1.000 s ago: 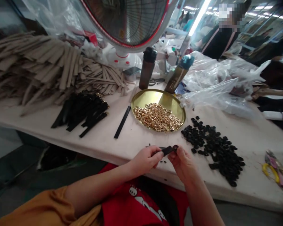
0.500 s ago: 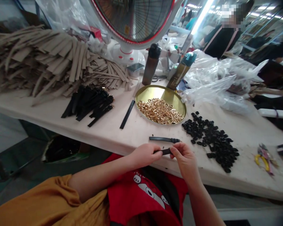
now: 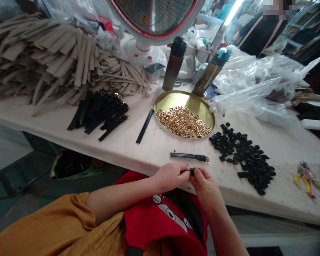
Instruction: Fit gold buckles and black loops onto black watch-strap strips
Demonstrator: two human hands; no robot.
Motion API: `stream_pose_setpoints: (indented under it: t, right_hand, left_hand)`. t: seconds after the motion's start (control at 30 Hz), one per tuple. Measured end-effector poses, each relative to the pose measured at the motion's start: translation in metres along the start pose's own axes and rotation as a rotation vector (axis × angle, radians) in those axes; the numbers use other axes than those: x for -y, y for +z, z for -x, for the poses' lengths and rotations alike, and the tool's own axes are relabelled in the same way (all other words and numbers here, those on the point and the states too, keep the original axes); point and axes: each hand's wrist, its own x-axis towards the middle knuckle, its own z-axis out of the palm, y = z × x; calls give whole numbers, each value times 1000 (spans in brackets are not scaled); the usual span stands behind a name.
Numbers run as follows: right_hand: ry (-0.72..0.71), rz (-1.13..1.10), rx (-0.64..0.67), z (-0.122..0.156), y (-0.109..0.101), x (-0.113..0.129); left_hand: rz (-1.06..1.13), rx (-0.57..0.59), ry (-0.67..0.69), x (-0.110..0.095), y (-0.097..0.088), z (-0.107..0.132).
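My left hand (image 3: pixel 170 176) and my right hand (image 3: pixel 206 186) meet at the table's near edge, both pinched on a short black strap (image 3: pixel 190 172) held between their fingertips. Just beyond them a finished black strap with a small gold buckle (image 3: pixel 189 156) lies flat on the table. A round gold tray (image 3: pixel 176 100) holding many gold buckles (image 3: pixel 185 122) sits further back. To its right is a spread of small black loops (image 3: pixel 242 156).
A pile of black straps (image 3: pixel 98 113) and one single strap (image 3: pixel 145 125) lie to the left, with tan strips (image 3: pixel 50 60) heaped behind. A fan (image 3: pixel 149 21), two bottles (image 3: pixel 174 62), plastic bags (image 3: pixel 256 89) and pliers (image 3: pixel 305 177) stand around. Another person is at the far right back.
Both hands have drawn closer together and lower toward the table edge, with less of the strap showing between them. The view has tilted so that the finished strap lies in sight.
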Motion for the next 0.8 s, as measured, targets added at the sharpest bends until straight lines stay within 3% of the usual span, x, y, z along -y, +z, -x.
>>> stream_pose_setpoints:
  t: [0.1,0.3,0.4,0.5,0.63,0.8]
  right_hand:
    - [-19,16,-20,0,3,-3]
    - [-7,-24,-19,-5,0,1]
    - [-12,-3,-34,-5,-1,-1]
    - [-42,126,-25,-2,-2,-3]
    - [-91,329,66,4,-1,-2]
    - [-33,321,134,7,-1,-8]
  left_hand:
    - [76,43,-9,-1,-3,-2]
    - [439,310,-182,3,-15,-7]
    - [494,346,-192,7,-15,-7]
    - [458,350,-201,8,-12,-8]
    - [232,282,-155,5,-10,-7]
    - [114,241,-72,-2,-11,-5]
